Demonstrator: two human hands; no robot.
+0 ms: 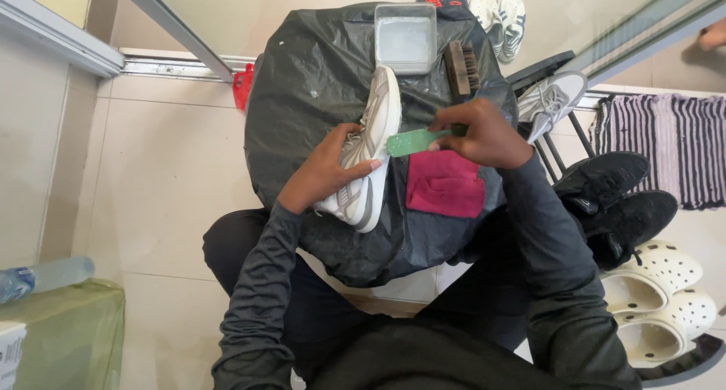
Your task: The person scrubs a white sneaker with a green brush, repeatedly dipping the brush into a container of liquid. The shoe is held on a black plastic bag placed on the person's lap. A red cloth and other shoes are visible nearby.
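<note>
Sneaker (368, 152) in left grip (327, 167), brush (414, 141) in right grip (484, 135).

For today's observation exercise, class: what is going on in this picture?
A seated person's left hand holds a grey-and-white sneaker on its side over a black plastic sheet. The right hand holds a green brush against its sole. A pink cloth, a wooden brush and a tub of water lie close by.
</note>
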